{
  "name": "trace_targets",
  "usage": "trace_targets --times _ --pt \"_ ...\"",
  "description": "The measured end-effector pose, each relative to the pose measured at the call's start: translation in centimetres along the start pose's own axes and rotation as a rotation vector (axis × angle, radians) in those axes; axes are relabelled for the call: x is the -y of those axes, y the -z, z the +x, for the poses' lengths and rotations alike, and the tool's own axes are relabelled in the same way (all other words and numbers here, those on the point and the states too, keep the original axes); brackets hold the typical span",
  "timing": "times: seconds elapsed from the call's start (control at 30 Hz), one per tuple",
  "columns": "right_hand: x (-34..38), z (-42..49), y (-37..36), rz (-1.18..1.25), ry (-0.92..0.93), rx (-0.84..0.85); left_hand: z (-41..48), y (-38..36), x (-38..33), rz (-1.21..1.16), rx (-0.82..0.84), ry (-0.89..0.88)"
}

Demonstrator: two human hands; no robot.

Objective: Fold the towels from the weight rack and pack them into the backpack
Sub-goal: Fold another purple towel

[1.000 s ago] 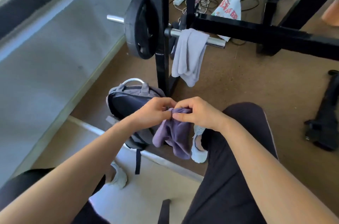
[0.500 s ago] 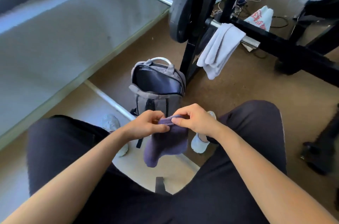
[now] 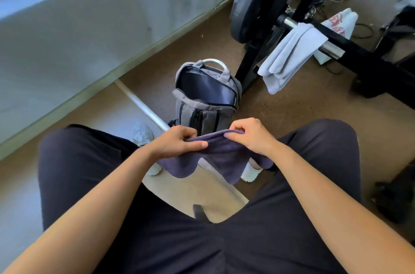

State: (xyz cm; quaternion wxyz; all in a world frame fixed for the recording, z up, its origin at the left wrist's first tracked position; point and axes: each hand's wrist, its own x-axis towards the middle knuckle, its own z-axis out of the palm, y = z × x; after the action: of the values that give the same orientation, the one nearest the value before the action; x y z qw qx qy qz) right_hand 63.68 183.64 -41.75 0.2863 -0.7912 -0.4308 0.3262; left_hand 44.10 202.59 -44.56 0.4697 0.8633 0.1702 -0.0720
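Note:
A purple towel (image 3: 221, 157) hangs between my knees, stretched along its top edge. My left hand (image 3: 177, 142) pinches its left end and my right hand (image 3: 251, 135) pinches its right end. Just beyond my hands a grey backpack (image 3: 206, 103) stands upright on the floor with its main compartment unzipped and open. A light grey towel (image 3: 289, 56) hangs folded over the chrome barbell (image 3: 330, 48) on the black weight rack (image 3: 253, 58) at the upper right.
A black weight plate (image 3: 249, 4) sits on the bar beside the rack upright. A grey wall (image 3: 78, 33) runs along the left. A white bag with red print (image 3: 339, 24) and cables lie behind the rack. My white shoes (image 3: 250, 170) rest on the floor.
My hands have moved apart and pulled the purple towel out wide along its top edge. The view has tilted down and left, bringing the backpack nearer the centre.

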Motion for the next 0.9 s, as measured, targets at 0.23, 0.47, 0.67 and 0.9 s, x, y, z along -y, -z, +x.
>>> trace_targets --times 0.23,0.47,0.67,0.9 --pt "-1.2 0.3 0.2 -0.164 0.052 -0.101 -0.3 -1.0 -0.4 0.192 -0.12 0.061" --pt "-3.1 0.7 1.2 -0.333 -0.129 0.123 0.2 2.1 1.0 0.108 -0.577 0.279" --pt "-4.1 1.1 4.2 -0.09 -0.288 -0.142 -0.4 5.5 2.3 0.207 -0.66 0.392" --pt "-4.8 1.6 5.3 0.03 -0.427 -0.418 -1.0 9.0 4.9 0.144 -0.685 0.531"
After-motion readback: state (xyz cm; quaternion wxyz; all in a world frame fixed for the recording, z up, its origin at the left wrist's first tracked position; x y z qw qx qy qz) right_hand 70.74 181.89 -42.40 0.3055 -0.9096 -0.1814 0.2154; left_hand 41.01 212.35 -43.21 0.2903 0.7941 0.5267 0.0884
